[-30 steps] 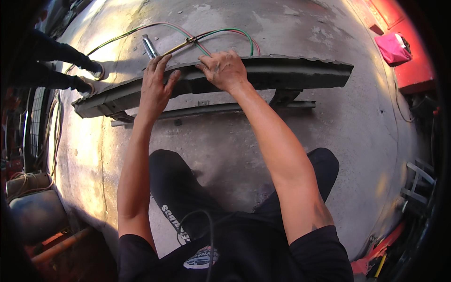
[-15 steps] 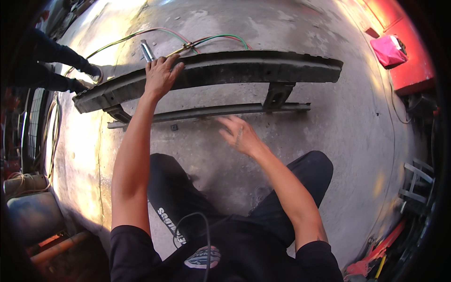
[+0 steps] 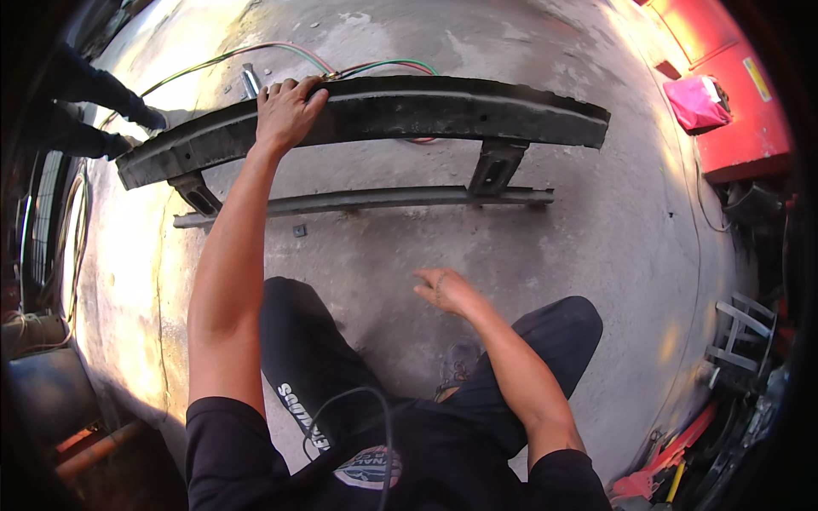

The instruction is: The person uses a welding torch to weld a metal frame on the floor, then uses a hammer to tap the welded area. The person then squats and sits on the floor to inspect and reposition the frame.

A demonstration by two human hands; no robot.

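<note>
A long black metal bumper beam [image 3: 392, 109] with a thinner lower rail [image 3: 366, 198] stands in front of me on the concrete floor. Two short brackets [image 3: 498, 166] join the beam to the rail. My left hand [image 3: 288, 111] grips the beam's upper edge left of its middle, fingers curled over the top. Between the rail and my knees, my right hand [image 3: 443, 288] hovers with nothing in it; its fingers are stretched out. A small dark square piece [image 3: 299, 230] lies on the floor just below the rail.
Beyond the beam lie a silver cylindrical tool [image 3: 250, 81] and a torch with red and green hoses [image 3: 281, 44]. Another person's legs [image 3: 106, 98] are at far left. At right are a red cabinet [image 3: 741, 128], a pink bag [image 3: 697, 102] and a metal frame [image 3: 743, 332].
My right hand has drawn back toward me, away from the lower rail. My left hand stays on the beam, which has tilted slightly, opening a wider gap to the rail.
</note>
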